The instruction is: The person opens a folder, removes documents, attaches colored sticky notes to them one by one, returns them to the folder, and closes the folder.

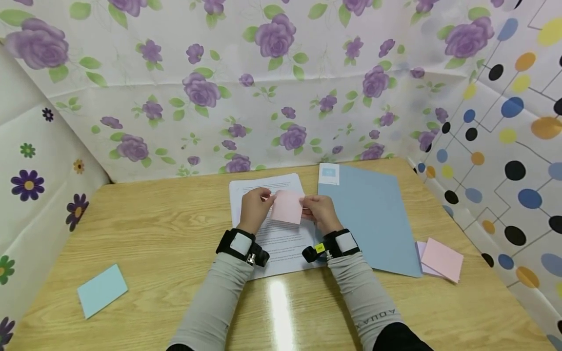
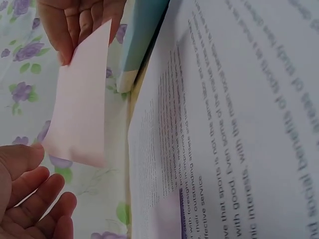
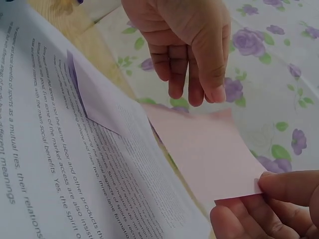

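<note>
Over the printed sheets (image 1: 283, 248), a pink sticky note (image 1: 287, 207) is held up off the paper. My right hand (image 1: 322, 213) pinches one edge of it between thumb and fingers, clearly so in the right wrist view. At the opposite edge is my left hand (image 1: 255, 209); its fingers (image 2: 42, 201) are spread and loosely bent, and its thumb tip is close to the note's corner, with no grip on it. A purple sticky note (image 3: 94, 94) lies on the printed page in the right wrist view, hidden in the head view.
A blue folder (image 1: 369, 219) with a white label lies right of the sheets, partly beside them. Pink and lilac sticky pads (image 1: 443, 261) sit by its lower right corner. A light-blue pad (image 1: 102, 291) lies at the left. Patterned cloth (image 1: 281, 97) stands around the table.
</note>
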`<state>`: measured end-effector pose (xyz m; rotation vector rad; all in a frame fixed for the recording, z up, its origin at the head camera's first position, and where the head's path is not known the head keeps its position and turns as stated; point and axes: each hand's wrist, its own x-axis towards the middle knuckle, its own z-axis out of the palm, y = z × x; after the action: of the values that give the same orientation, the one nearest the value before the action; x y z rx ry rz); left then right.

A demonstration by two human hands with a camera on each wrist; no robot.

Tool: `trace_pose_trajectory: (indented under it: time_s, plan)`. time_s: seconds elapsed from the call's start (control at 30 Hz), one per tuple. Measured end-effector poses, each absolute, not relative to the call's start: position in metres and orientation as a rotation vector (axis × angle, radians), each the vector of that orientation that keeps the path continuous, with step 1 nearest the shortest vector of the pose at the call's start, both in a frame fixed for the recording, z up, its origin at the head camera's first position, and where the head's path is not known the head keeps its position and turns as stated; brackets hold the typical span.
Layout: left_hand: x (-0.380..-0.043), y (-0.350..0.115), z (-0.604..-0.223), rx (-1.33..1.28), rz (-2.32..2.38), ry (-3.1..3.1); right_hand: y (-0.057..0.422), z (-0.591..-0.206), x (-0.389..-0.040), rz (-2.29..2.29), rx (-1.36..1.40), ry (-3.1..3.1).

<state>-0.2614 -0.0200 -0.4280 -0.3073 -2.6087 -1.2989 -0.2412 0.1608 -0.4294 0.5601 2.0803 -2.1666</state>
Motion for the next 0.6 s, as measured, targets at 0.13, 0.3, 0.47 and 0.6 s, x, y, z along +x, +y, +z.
trace_pose_trajectory:
  time_s: [0.13, 0.3, 0.47, 0.6]
  plan:
    - [-0.267, -0.019, -0.426, -0.297, -1.267, -2.710, 0.163, -0.430, -0.241, -2.114, 0.508, 2.108]
    - [-0.271, -0.019, -0.425, -0.265, -1.180, -2.835, 0.163, -0.435, -0.246, -1.991, 0.493, 2.191]
    - [-0.276, -0.018, -0.426, -0.225, -1.126, -2.898, 0.161, -0.438, -0.254, -1.776, 0.449, 2.420]
    - [-0.279, -0.018, -0.428, -0.169, -1.054, -2.956, 0.158, -0.441, -0.264, -1.632, 0.407, 2.557]
